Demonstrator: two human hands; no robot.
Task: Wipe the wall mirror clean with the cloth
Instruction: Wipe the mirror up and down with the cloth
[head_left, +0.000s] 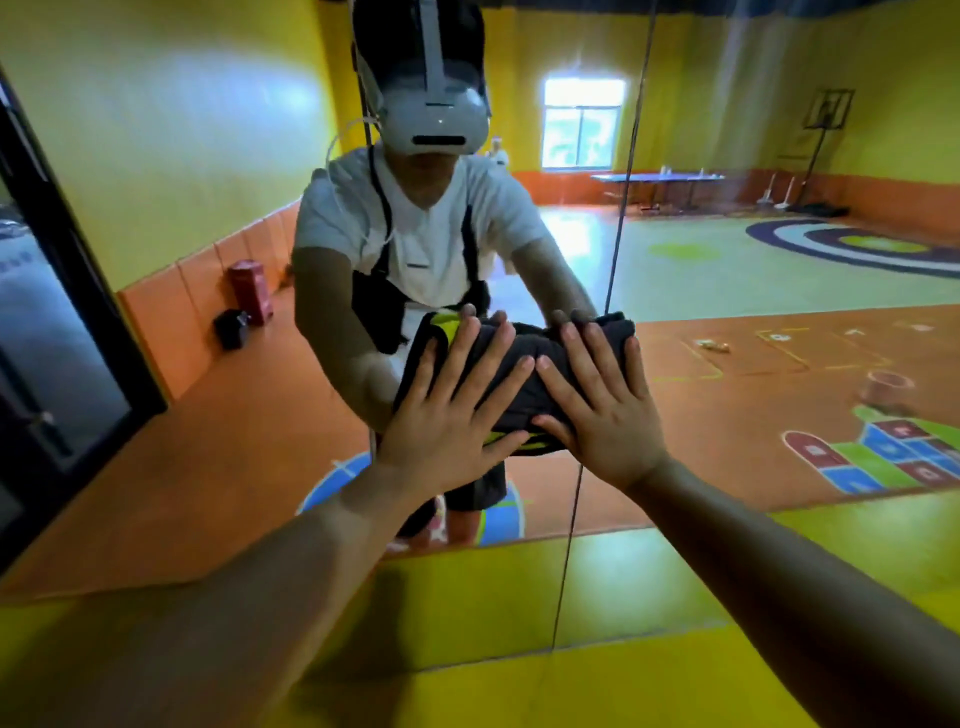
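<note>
- The mirror (727, 270) filled most of the frame, its bottom edge running across the lower third above a yellow ledge (467, 623); a thin vertical seam (618, 234) split it just right of centre.
- In the glass stood the person's reflection (415, 234), at upper centre, in a white shirt and a headset, arms reaching forward.
- Both forearms rose from the bottom corners and converged at the centre of the frame, nearly straight.
- The cloth (524, 384), dark with yellow-green patches, lay bunched against the glass at centre, just left of the seam.
- The left hand (452, 415) pressed flat on the cloth's left half, fingers spread wide and pointing up and to the right, thumb along the lower edge.
- The right hand (602, 405) pressed flat on the right half, fingers splayed and pointing up and slightly left, thumb tucked under the cloth's lower edge.
- The two hands sat close together, index fingertips almost meeting over the cloth's middle.
</note>
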